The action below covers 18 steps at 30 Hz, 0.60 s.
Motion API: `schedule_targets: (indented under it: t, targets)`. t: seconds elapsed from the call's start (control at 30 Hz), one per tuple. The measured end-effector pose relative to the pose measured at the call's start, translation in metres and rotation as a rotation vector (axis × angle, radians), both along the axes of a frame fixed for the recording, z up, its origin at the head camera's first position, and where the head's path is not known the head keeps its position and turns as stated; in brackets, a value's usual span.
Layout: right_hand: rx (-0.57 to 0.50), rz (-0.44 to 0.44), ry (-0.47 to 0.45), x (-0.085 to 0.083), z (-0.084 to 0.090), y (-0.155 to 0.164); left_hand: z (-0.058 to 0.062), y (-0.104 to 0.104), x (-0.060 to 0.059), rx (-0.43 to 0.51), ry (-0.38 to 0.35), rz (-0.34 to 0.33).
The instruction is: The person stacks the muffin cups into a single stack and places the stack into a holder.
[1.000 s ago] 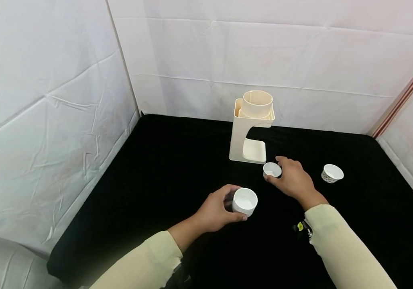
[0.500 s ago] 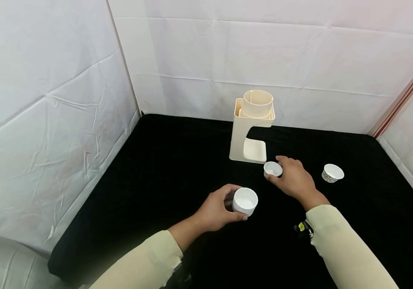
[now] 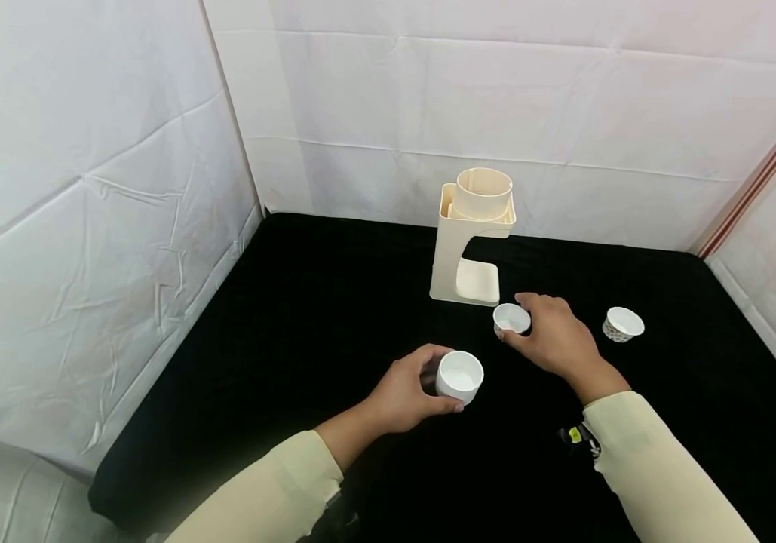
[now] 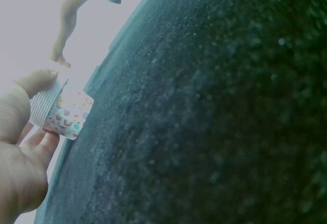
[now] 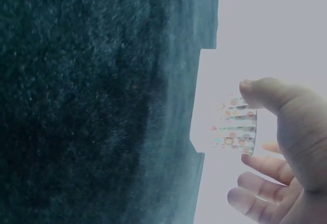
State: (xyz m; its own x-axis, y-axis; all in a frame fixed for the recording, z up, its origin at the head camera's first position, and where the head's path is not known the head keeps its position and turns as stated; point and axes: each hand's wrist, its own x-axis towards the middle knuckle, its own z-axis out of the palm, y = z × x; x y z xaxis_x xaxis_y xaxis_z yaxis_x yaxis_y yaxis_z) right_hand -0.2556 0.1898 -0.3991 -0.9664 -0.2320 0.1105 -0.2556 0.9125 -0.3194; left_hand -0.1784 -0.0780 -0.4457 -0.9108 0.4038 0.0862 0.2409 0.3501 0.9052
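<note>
My left hand (image 3: 409,391) grips a white paper cup (image 3: 459,375) with a dotted pattern on its side, thumb and fingers curled round it; the left wrist view shows the same cup (image 4: 62,113) held in the left hand (image 4: 23,147). My right hand (image 3: 550,335) holds a smaller paper cup (image 3: 512,319) standing on the black cloth (image 3: 306,324), just in front of the cream stand (image 3: 472,237). In the right wrist view the small patterned cup (image 5: 236,126) sits between thumb and fingers of the right hand (image 5: 283,147).
A third patterned paper cup (image 3: 623,324) stands on the cloth to the right of my right hand. The cream stand carries a round funnel-like top (image 3: 484,194) and a flat base plate. White fabric walls (image 3: 89,188) close in the left, back and right sides.
Almost nothing differs: both hands keep their hold on their cups, and the right forearm has drifted slightly toward me.
</note>
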Motion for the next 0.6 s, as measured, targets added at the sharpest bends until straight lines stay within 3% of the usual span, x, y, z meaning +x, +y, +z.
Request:
schedule_targets:
  t: [0.6]
  targets:
    - [0.019,0.077,-0.024,0.041,0.036,-0.017,0.001,0.001,0.000,0.010,-0.006,-0.001]
